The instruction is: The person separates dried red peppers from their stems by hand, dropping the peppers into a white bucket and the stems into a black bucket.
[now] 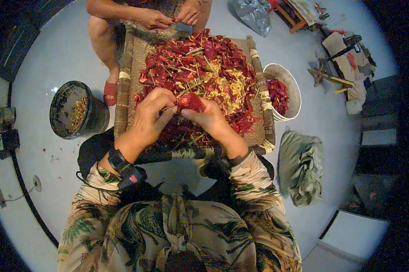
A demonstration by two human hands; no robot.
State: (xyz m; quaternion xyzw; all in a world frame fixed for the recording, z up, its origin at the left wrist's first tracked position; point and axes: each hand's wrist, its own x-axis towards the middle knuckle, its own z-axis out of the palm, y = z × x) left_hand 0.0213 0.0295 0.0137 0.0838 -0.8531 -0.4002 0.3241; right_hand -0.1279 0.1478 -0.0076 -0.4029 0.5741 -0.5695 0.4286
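Between my two hands is a dried red chili pepper (191,103), held over a heap of chilies. My left hand (151,111) pinches its left end, near the stem. On the other end, the thumb and fingers of my right hand (210,119) are closed. Beneath them, the heap of red chili pieces (172,59), mixed with stems and yellow seeds (231,90), covers a woven tray (255,56) with a wooden frame. Fingers partly hide the pepper's ends.
Across the tray, another person's hands (172,19) work at a small red piece. A black bucket (97,119) with stems and seeds stands left. At right are a white bucket (296,93) holding red chilies, a crumpled grey-green bag (302,167) and a wooden stool (333,80).
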